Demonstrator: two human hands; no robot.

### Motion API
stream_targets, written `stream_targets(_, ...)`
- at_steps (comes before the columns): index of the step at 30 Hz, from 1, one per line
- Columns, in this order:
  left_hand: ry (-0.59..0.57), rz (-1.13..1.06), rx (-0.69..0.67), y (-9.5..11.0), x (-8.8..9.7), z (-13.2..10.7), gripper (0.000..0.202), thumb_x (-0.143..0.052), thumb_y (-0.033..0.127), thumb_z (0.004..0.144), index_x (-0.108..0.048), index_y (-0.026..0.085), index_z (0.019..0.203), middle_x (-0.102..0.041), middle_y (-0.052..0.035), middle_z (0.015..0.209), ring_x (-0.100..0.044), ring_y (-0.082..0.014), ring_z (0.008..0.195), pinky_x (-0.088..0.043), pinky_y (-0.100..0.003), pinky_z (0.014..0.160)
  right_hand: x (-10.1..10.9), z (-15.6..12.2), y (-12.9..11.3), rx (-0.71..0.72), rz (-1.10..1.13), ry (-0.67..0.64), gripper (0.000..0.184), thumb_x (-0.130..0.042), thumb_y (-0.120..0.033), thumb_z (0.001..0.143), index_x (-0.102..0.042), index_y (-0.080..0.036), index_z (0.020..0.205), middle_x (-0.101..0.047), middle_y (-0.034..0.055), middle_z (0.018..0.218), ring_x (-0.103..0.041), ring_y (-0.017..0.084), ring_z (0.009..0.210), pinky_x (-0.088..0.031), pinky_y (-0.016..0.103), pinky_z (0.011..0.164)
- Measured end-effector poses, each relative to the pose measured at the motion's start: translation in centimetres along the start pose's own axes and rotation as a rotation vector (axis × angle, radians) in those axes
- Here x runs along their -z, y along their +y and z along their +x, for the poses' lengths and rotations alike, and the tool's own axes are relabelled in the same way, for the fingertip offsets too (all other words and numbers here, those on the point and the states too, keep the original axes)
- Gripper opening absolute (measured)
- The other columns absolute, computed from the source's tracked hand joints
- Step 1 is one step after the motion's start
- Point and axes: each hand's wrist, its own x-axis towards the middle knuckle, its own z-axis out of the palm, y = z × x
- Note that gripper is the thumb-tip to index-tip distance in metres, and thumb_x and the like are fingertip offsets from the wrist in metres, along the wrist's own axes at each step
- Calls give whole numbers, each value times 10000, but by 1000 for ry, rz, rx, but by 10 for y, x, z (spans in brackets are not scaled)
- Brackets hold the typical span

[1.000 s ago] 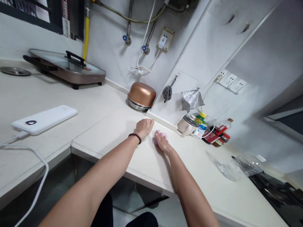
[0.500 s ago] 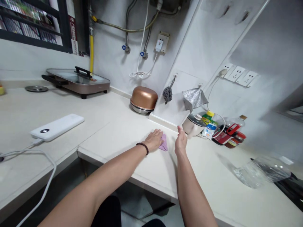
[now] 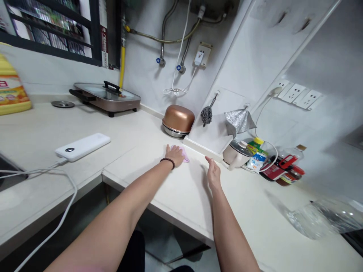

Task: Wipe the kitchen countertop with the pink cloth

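My left hand [image 3: 174, 155], with a dark beaded bracelet on its wrist, presses a small purple cloth [image 3: 184, 154] against the white countertop [image 3: 181, 192]. Most of the cloth lies hidden beneath the palm and fingers. My right hand [image 3: 213, 174] is held just above the counter to the right, its fingers stretched out and nothing in it. Behind the left hand sits an upturned copper-coloured pot [image 3: 179, 119] on a steel basin. Closest to the right hand is a small cream pot [image 3: 237, 153] with a dark lid.
At the left lie a white power bank [image 3: 82, 146] and its cable. An electric griddle [image 3: 109, 99] stands behind them, with a yellow oil jug [image 3: 13, 88] farther left. Seasoning packets [image 3: 257, 160] and bottles line the right wall. A clear plastic bottle [image 3: 323, 217] lies at the right.
My left hand has slid the cloth away from me and leftward across the counter. My right hand stays raised, its fingers now tilted more to the left. The view has turned slightly left.
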Motion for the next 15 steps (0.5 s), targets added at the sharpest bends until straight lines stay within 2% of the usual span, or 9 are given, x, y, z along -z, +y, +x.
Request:
stream_targets(4,60,34,186,-61,21,12,553,-318,396,965,-482,188,1450,-413,-171,1546,-258,-347,1458,31,-643,1173,0,-4,-8,39,-45,-58,699,-301,-673,961,-722,-166,1192,-684,139,1276,-595,279,1240,-397,441,1094)
stream_targets(9,126,134,418,-141,55,8,557,-413,409,915,-561,130,1374,-564,-242,1374,-389,-419,1363,-52,-647,1144,-2,-4,-15,71,-95,-43,687,-276,-660,971,-711,-183,1206,-671,124,1297,-580,267,1250,-394,432,1101)
stream_targets(12,98,202,476,-165,68,4,529,-449,411,900,-606,137,1325,-608,-237,1320,-460,-418,1298,-224,-581,1103,-6,-3,-18,92,-95,-40,686,-270,-653,976,-719,-178,1185,-679,128,1277,-572,269,1257,-382,430,1112)
stream_targets(15,30,275,517,-166,70,7,504,-410,401,923,-630,142,1296,-602,-234,1332,-506,-385,1262,-338,-493,1034,-10,-2,-18,119,-76,-34,668,-278,-640,980,-730,-181,1156,-689,126,1255,-577,272,1244,-382,433,1111)
